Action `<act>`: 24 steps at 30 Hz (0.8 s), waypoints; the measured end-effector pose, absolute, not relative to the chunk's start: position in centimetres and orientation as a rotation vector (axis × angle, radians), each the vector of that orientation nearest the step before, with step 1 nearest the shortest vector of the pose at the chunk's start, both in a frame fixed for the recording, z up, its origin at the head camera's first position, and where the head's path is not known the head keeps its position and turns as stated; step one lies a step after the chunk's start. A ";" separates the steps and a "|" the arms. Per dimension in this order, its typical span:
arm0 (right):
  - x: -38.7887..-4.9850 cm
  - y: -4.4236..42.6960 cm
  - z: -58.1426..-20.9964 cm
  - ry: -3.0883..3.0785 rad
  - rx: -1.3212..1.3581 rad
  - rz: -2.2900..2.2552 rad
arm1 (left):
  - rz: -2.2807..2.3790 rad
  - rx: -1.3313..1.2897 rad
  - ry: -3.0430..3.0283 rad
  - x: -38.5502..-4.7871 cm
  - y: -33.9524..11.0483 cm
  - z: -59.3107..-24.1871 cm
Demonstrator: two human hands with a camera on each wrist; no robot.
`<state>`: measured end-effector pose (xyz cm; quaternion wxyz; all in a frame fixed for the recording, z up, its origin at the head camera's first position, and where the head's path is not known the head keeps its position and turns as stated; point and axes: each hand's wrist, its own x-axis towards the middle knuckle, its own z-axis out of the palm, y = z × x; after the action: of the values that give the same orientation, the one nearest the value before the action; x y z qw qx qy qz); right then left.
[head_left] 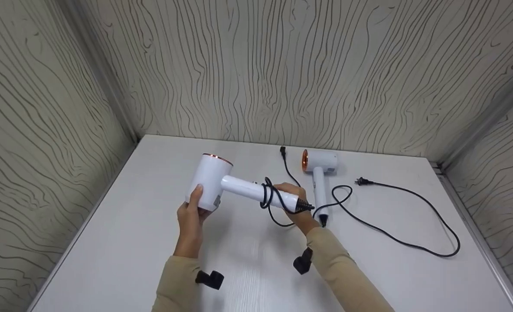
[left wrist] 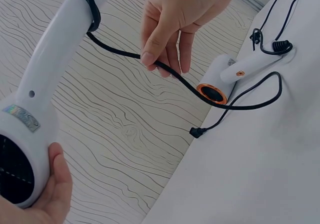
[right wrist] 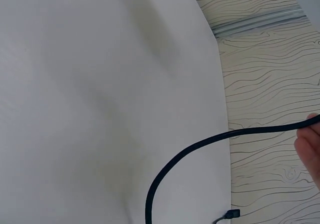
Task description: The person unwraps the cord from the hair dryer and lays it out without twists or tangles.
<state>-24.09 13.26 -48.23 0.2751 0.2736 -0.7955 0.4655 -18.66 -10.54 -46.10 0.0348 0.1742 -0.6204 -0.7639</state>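
Observation:
My left hand [head_left: 190,219] grips a white hair dryer [head_left: 208,180] by its barrel, thumb along the side, raised over the table. The copper-rimmed end points up and away, and the handle [left wrist: 55,49] reaches to the right. A black power cord [left wrist: 117,51] is looped round that handle. In the left wrist view, my right hand [left wrist: 187,11] pinches the cord between thumb and fingers, a short way from the loops. From the head view, the right hand [head_left: 305,223] is partly hidden behind the handle.
A second white hair dryer [head_left: 321,161] lies on the white table [head_left: 122,242] at the back right, its copper-rimmed end facing left. One plug [head_left: 363,181] and its curving cord lie right of it; another plug [head_left: 283,151] lies left. Wood-patterned walls [head_left: 256,73] enclose the table.

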 end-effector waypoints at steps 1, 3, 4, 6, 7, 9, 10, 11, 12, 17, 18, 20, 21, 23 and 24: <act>-24.1 13.4 -48.2 -2.169 0.702 1.307 | -2.346 0.538 -1.911 -18.6 -10.6 -46.2; -24.3 13.8 -48.3 -2.248 0.643 1.327 | -2.340 0.550 -1.918 -18.5 -10.8 -46.3; -24.4 14.0 -48.3 -2.282 0.623 1.328 | -2.337 0.554 -1.920 -18.4 -10.9 -46.4; -24.5 14.4 -48.0 -2.317 0.601 1.319 | -2.337 0.561 -1.914 -18.4 -11.1 -46.5; -24.6 14.5 -47.8 -2.314 0.608 1.314 | -2.338 0.565 -1.908 -18.4 -11.1 -46.6; -24.7 14.9 -47.5 -2.291 0.630 1.296 | -2.333 0.567 -1.911 -18.5 -11.2 -46.7; -24.8 15.1 -47.4 -2.273 0.653 1.272 | -2.329 0.570 -1.913 -18.5 -11.2 -46.8; -25.0 15.3 -47.3 -2.250 0.677 1.247 | -2.324 0.575 -1.916 -18.5 -11.3 -46.8; -25.1 15.5 -47.3 -2.230 0.697 1.225 | -2.317 0.579 -1.924 -18.5 -11.3 -46.9; -25.6 16.2 -47.3 -2.179 0.730 1.172 | -2.272 0.608 -1.983 -18.4 -11.3 -47.3; -25.6 16.3 -47.3 -2.182 0.722 1.180 | -2.264 0.614 -1.992 -18.3 -11.4 -47.4; -25.6 16.5 -47.2 -2.191 0.703 1.184 | -2.253 0.620 -2.000 -18.4 -11.4 -47.5; -25.5 16.6 -47.1 -2.197 0.693 1.186 | -2.248 0.621 -2.003 -18.4 -11.4 -47.5; -25.4 16.6 -47.0 -2.213 0.677 1.199 | -2.242 0.627 -2.002 -18.4 -11.5 -47.5; -25.3 16.6 -46.9 -2.220 0.672 1.208 | -2.240 0.629 -2.000 -18.5 -11.5 -47.6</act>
<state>-25.32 16.57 -46.88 0.2602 0.2481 -0.8196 0.4460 -18.46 -11.52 -47.58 0.0368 0.2047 -0.6513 -0.7298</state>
